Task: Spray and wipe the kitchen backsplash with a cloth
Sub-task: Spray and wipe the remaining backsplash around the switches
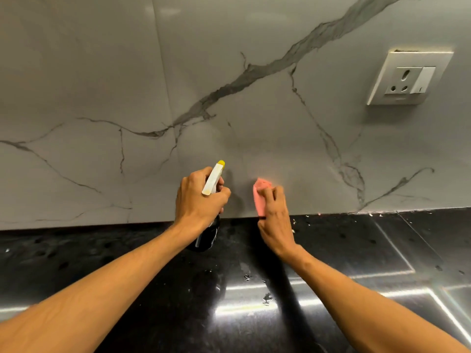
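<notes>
The backsplash (254, 138) is grey marble-look tile with dark veins. My left hand (197, 200) grips a spray bottle (213, 181) with a white trigger head, a yellow nozzle and a dark body, nozzle aimed at the lower wall. My right hand (275, 215) presses a folded pink cloth (260, 194) flat against the tile, just above the joint with the counter and right of the bottle. Much of the cloth is hidden under my fingers.
A white socket and switch plate (407, 77) sits on the wall at upper right. Below runs a glossy black stone counter (127, 263) with crumbs along the wall joint at right. A steel sink edge (397, 273) lies at lower right.
</notes>
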